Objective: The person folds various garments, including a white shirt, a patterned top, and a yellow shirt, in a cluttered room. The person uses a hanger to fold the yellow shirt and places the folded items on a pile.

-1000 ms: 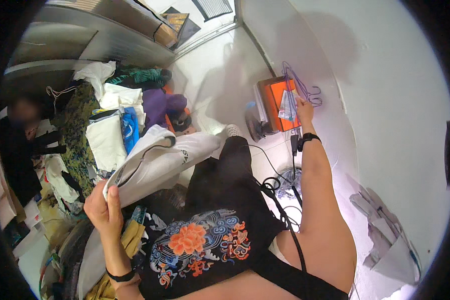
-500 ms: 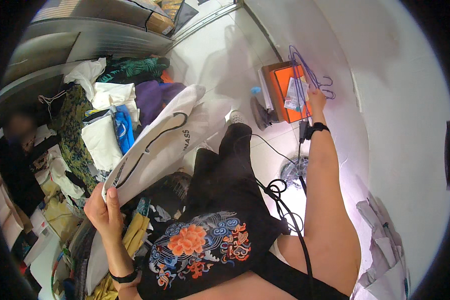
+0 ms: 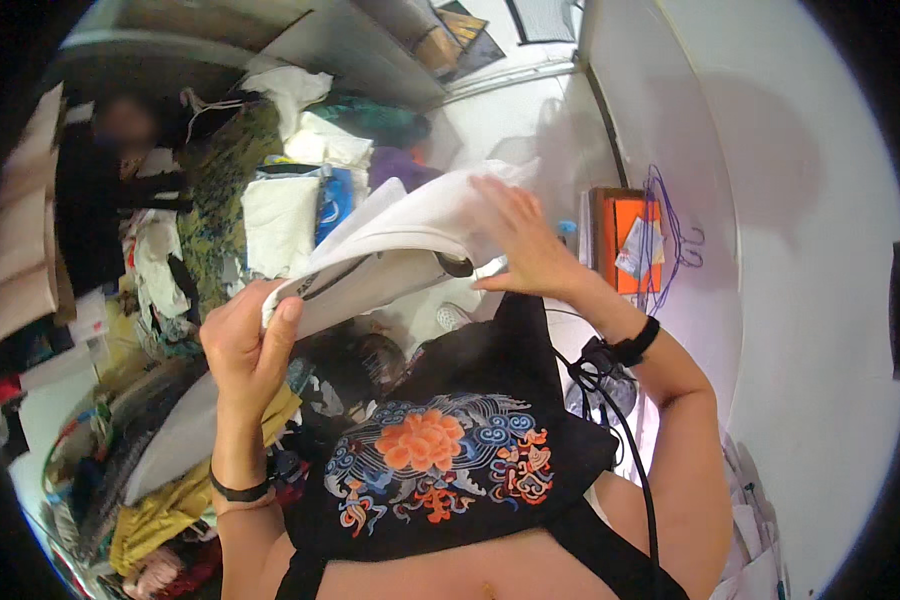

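Observation:
A white cloth garment (image 3: 410, 220) with black printing and a black line hangs stretched out in front of me. My left hand (image 3: 250, 340) is closed on its near left edge, thumb on top. At the other end, my right hand (image 3: 530, 240) is against the cloth, thumb and fingers apart and somewhat blurred by motion. Several purple wire hangers (image 3: 660, 235) rest against an orange box (image 3: 635, 235) by the right wall, beyond my right wrist.
Folded white clothes (image 3: 282, 225) and a camouflage cloth (image 3: 215, 200) are piled at the left. Another person (image 3: 95, 190) in dark clothing appears at the far left. A black cable (image 3: 620, 430) runs beside my right arm. White paper bags (image 3: 750, 540) stand at lower right.
My right hand has let go of the purple hangers at the box and come left to the garment. My left hand keeps its grip on the garment. The view has shifted.

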Demonstrator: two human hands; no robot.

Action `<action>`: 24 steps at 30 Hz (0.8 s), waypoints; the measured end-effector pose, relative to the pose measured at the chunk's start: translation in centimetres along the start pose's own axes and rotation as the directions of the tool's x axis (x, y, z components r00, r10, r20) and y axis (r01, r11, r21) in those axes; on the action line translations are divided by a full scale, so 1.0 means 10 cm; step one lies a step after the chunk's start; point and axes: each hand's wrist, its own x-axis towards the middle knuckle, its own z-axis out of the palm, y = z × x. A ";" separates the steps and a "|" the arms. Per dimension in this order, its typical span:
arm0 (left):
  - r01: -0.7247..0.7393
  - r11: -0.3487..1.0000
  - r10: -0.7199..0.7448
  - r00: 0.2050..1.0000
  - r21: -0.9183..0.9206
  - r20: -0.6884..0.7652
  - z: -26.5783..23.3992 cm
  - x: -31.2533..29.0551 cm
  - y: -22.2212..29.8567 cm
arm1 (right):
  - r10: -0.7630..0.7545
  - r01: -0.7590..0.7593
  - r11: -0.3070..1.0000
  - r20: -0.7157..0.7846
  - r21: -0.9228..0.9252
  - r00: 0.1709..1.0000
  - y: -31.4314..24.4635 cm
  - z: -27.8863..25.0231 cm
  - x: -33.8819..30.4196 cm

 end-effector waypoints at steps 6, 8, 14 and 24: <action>0.036 0.999 -0.034 0.996 0.019 -0.077 -0.33 -0.55 -0.09 | -0.155 0.168 0.930 -0.064 0.328 0.986 -0.30 0.15 0.53; 0.062 0.998 -0.063 0.996 -0.025 -0.058 -0.51 -0.86 -0.23 | -0.129 0.123 0.910 -0.010 0.397 0.992 -0.48 -0.09 0.66; 0.314 0.911 -0.384 0.881 -0.267 -0.277 -0.56 -1.77 -0.62 | -0.130 -0.027 0.937 0.420 0.349 0.898 -1.35 -0.74 1.09; 0.125 0.688 -0.545 0.740 -0.715 -0.395 -0.78 -2.56 -0.94 | -0.230 -0.104 0.841 0.525 0.531 0.819 -2.11 -0.68 1.72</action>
